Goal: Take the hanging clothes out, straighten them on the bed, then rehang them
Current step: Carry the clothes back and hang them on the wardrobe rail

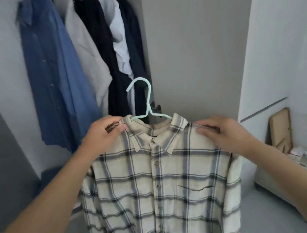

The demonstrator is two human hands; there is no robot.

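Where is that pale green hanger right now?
In the head view, the pale green hanger sits at centre inside the collar of the plaid shirt, held up between the left hand and right hand, before the open wardrobe's hanging clothes.

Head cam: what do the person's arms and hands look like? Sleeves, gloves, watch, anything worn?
Both forearms are bare right to the frame edge, so no sleeve shows. The left hand and right hand wear no gloves. No watch, ring or wristband shows on either wrist or on the fingers, though the frame is slightly blurred. No cables or markings.
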